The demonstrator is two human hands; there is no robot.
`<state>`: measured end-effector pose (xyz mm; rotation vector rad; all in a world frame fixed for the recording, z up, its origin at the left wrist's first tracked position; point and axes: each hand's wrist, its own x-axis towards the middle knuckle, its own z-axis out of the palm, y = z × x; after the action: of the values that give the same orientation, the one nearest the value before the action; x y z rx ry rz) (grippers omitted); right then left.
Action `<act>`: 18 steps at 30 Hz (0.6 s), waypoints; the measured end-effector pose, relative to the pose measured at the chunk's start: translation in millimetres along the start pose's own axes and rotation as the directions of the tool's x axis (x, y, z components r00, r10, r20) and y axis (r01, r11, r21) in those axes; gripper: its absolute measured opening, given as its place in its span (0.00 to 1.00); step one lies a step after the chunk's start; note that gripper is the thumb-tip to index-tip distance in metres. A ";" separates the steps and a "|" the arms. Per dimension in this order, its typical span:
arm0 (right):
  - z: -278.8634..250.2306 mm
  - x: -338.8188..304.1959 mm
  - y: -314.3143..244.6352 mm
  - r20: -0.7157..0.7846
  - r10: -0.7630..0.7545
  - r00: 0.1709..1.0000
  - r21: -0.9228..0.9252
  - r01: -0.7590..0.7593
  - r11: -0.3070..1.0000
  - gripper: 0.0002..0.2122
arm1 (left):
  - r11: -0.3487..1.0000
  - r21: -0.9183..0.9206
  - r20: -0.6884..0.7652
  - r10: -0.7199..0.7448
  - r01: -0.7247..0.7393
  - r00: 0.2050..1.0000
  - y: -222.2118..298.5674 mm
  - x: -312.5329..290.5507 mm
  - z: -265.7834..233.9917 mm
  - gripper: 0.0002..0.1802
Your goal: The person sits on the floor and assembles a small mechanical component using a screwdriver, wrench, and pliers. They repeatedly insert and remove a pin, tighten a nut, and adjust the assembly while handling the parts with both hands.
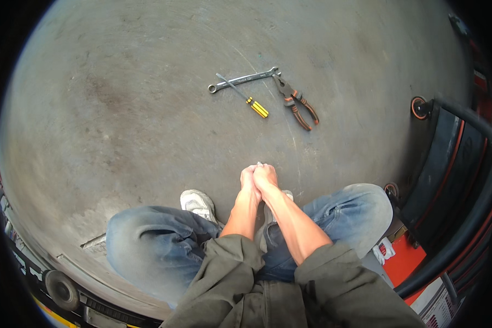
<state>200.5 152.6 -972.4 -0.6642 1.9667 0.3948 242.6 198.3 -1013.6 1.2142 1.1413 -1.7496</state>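
Observation:
My left hand [248, 177] and my right hand [265, 175] are closed and pressed together between my knees, above the floor. Their fingers curl out of sight, so anything inside them is hidden. Beyond them on the floor lies a screwdriver [258, 107] with a yellow and black handle. Its shaft crosses a silver combination wrench [246, 80]. To the right are pliers [294, 101] with dark and orange grips, their jaws near the wrench's open end and their handles spread toward me.
Grey, scuffed concrete floor [131, 120] spreads around the tools. A black and red wheeled tool cart [443, 164] stands close on my right, with a caster [420, 107] showing. Dark equipment with a round part [62, 290] is at lower left. My shoe [198, 203] rests beside my hands.

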 end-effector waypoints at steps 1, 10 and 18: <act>-0.5 1.0 -1.7 -0.010 -0.017 1.000 0.000 0.017 1.000 0.21 | 1.000 -0.021 0.006 -0.002 0.002 1.000 1.5 3.3 1.1 0.12; -59.2 -31.5 -35.7 -0.132 -0.513 0.848 0.089 0.525 0.846 0.25 | 0.736 0.548 0.293 0.276 -0.397 0.915 38.7 -54.5 74.5 0.18; -210.1 -116.6 -150.4 -0.022 -0.904 0.426 0.260 0.876 0.406 0.17 | 0.284 0.703 0.641 0.145 -0.652 0.754 152.6 -245.2 171.3 0.18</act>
<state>185.1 -46.3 -771.0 -1.3859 1.2180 -0.4761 399.1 0.2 -792.3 1.3460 -0.6168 -2.0577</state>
